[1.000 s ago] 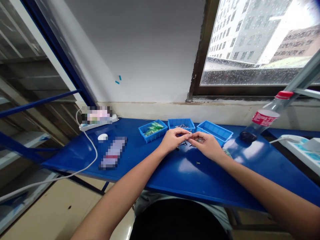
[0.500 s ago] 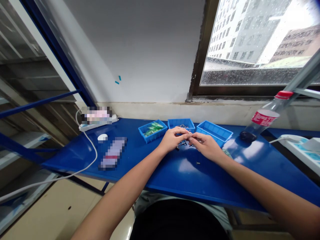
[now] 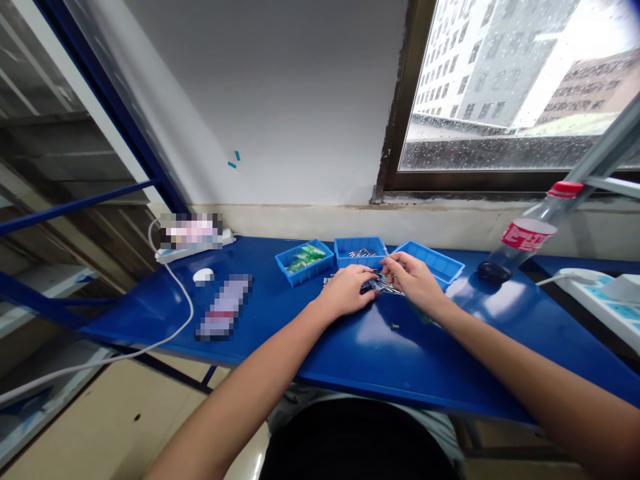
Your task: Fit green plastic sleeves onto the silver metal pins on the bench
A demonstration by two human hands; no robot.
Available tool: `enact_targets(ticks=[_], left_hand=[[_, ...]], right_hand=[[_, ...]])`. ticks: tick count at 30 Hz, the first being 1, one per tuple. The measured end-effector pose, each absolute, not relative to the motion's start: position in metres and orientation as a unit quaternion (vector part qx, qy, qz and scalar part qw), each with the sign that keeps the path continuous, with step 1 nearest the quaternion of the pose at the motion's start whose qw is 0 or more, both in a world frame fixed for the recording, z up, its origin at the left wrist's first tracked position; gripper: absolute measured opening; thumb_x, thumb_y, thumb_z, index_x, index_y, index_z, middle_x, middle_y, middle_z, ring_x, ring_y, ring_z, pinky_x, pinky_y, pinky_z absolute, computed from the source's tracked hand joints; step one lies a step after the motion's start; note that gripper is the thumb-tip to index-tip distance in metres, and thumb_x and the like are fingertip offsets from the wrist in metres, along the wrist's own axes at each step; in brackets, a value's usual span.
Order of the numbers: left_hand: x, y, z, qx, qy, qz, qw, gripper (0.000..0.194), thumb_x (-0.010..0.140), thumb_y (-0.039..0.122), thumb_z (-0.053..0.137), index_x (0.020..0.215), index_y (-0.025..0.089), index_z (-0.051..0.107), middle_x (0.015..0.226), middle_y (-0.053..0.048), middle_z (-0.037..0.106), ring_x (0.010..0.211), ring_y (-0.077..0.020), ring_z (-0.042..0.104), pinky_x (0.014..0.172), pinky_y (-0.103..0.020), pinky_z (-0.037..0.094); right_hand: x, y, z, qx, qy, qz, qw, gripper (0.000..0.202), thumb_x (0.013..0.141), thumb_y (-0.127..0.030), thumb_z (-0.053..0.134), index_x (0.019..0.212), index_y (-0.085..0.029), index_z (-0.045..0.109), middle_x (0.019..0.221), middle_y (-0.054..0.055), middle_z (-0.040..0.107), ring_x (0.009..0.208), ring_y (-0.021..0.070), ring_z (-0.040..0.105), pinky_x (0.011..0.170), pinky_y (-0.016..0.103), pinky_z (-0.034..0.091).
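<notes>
My left hand lies low over a loose pile of metal screws on the blue table, its thumb and fingers apart, fingertips at the pile. Just to its right, my right hand is raised a little above the pile. Its thumb and forefinger are pinched together, and whatever is between them is too small to make out. Beyond the hands, a middle blue bin holds more screws. The left blue bin contains small green packets. A right blue bin stands behind my right hand, partly covered by it.
One short screw lies alone near the table's front. A plastic bottle with dark liquid leans at the right, by a power strip. At left are a blurred-out flat object, a white round piece and a white cable.
My hands were together at the fingertips and have come apart. The left hand has dropped onto the screw pile; the right has moved slightly right and up.
</notes>
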State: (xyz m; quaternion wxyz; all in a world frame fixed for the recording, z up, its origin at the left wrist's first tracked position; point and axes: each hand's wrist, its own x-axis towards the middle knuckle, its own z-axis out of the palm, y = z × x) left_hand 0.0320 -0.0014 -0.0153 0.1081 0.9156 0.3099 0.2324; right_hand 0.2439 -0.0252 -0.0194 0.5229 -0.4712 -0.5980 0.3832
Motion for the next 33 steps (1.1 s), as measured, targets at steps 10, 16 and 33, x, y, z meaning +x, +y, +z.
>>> enact_targets(ticks=[10, 16, 33], left_hand=[[0.033, -0.003, -0.01, 0.916, 0.338, 0.204, 0.067, 0.022, 0.097, 0.026, 0.067, 0.113, 0.023, 0.082, 0.115, -0.008, 0.081, 0.108, -0.0258, 0.075, 0.093, -0.034, 0.058], [0.035, -0.006, -0.009, 0.909, 0.336, 0.243, 0.044, 0.023, 0.094, 0.022, 0.069, 0.113, 0.021, 0.081, 0.109, -0.008, 0.082, 0.101, -0.0259, 0.077, 0.09, -0.034, 0.058], [0.036, -0.009, 0.005, 0.771, 0.327, 0.445, 0.317, 0.019, 0.095, 0.032, 0.072, 0.103, 0.017, 0.082, 0.106, -0.008, 0.083, 0.098, -0.0236, 0.079, 0.095, -0.035, 0.061]], right_hand=[[0.24, -0.022, -0.013, -0.544, -0.661, 0.253, 0.452, 0.047, 0.101, -0.066, 0.057, 0.084, -0.023, 0.067, 0.068, 0.004, 0.072, 0.051, 0.0183, 0.06, 0.053, 0.032, 0.048], [0.245, -0.039, -0.015, -0.517, -0.735, 0.137, 0.417, 0.036, 0.103, -0.053, 0.057, 0.089, -0.023, 0.069, 0.076, 0.004, 0.076, 0.065, 0.0217, 0.069, 0.065, 0.034, 0.052], [0.245, -0.043, -0.021, -0.473, -0.744, 0.12, 0.456, 0.02, 0.099, -0.043, 0.061, 0.105, -0.025, 0.069, 0.101, 0.01, 0.073, 0.078, 0.0245, 0.068, 0.065, 0.037, 0.056]])
